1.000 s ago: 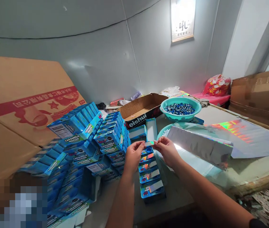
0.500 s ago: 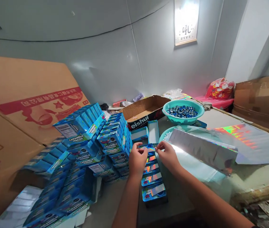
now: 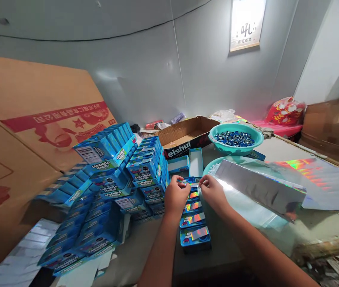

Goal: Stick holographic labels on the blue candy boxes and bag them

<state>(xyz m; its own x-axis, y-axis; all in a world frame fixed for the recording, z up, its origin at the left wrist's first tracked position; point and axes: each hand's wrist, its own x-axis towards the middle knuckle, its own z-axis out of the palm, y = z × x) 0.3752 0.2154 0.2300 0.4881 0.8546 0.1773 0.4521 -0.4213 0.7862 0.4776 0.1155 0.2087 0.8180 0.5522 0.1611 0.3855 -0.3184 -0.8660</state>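
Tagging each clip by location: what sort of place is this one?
Probably a small packing workroom. Stacks of blue candy boxes crowd the table, a teal basin holds blue wrapped pieces, and large cardboard cartons lean nearby. Both hands work over a row of open boxes.

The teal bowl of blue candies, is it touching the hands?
Apart. The head view shows the teal bowl farther back on the table, while both hands, left hand and right hand, work at the row of small blue boxes.
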